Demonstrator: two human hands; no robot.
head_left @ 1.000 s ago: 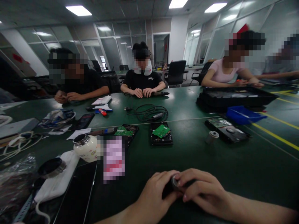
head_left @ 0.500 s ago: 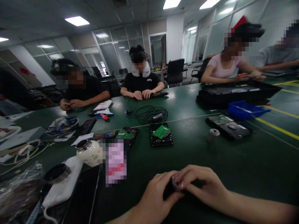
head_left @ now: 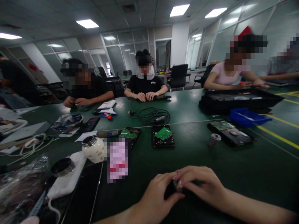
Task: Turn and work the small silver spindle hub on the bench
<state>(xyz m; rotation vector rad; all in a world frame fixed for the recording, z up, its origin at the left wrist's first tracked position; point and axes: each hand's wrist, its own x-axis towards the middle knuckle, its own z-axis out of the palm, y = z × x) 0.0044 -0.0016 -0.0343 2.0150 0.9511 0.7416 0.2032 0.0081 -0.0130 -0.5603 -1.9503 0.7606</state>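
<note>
My left hand point(head_left: 156, 199) and my right hand point(head_left: 202, 185) meet low in the middle of the view, just above the green table point(head_left: 233, 161). Both are closed round a small dark object with a round metal end point(head_left: 174, 184), pinched between their fingertips; most of it is hidden by the fingers. Farther out on the table lie two opened hard drives with green circuit boards, one point(head_left: 163, 137) straight ahead and one point(head_left: 127, 134) to its left.
A white jar point(head_left: 93, 149), a dark tablet point(head_left: 81, 196), a white mask point(head_left: 67, 180) and a black lid point(head_left: 62, 166) lie at the left. A coiled black cable point(head_left: 151, 115), a blue bin point(head_left: 247, 115), black trays point(head_left: 233, 101) and another drive point(head_left: 230, 132) lie farther out. Several people sit across the table.
My hands have stayed together on the small object, with the fingers shifting slightly. The view has swung a little, so everything on the table sits slightly to the right.
</note>
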